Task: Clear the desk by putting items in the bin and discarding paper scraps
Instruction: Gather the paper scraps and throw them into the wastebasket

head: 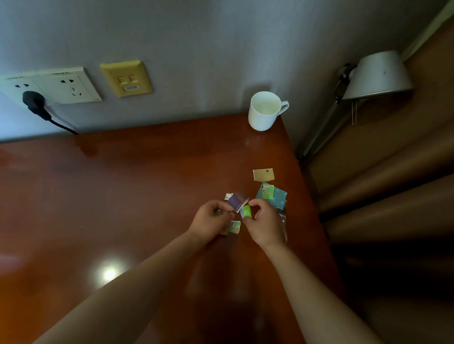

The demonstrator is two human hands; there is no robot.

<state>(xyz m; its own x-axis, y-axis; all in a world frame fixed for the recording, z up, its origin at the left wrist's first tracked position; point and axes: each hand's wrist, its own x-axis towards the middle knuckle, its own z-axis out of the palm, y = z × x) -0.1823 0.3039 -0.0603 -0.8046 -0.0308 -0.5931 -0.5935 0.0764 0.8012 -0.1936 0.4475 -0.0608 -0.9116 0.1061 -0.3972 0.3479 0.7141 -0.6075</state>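
The tabletop [109,203] is showing reddish brown. The mug [263,112] is looking white. A tan scrap [263,174] is bearing one dark dot; a teal card [279,197] is showing pale specks, a green scrap [268,192] multicoloured letters. A purple scrap [236,201] is showing a white edge, a small scrap [246,211] green and blue.

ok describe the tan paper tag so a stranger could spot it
Find the white mug at the far right corner of the desk. Nearer than it, the tan tag lies apart from the colourful scraps: the only plain piece, with one dark hole.
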